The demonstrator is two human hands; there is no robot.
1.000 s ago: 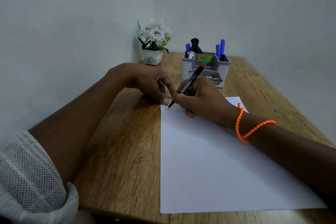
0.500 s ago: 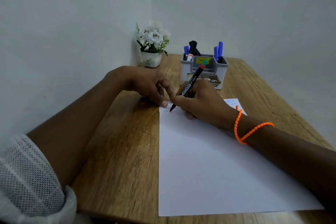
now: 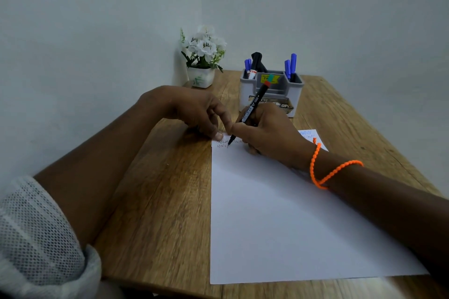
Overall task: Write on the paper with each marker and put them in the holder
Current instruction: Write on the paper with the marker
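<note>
Since half a second ago the marker point(image 3: 248, 114) tip has dropped slightly to a second row of red zigzags at the far left corner of the paper point(image 3: 279, 213). Right hand point(image 3: 269, 133) fingers point(image 3: 239, 127) are pinched around the black barrel, its red end tilted toward the holder point(image 3: 271, 94). Left hand point(image 3: 194, 111) fingers point(image 3: 216, 135) are curled, their tips pressing that same corner just beside the tip. An orange bracelet point(image 3: 325, 172) circles the right wrist. Behind the hands, the grey holder stands on the worktop point(image 3: 158, 201) with blue markers point(image 3: 290, 65) upright in it, and a flower pot point(image 3: 201, 76) sits at the wall.
</note>
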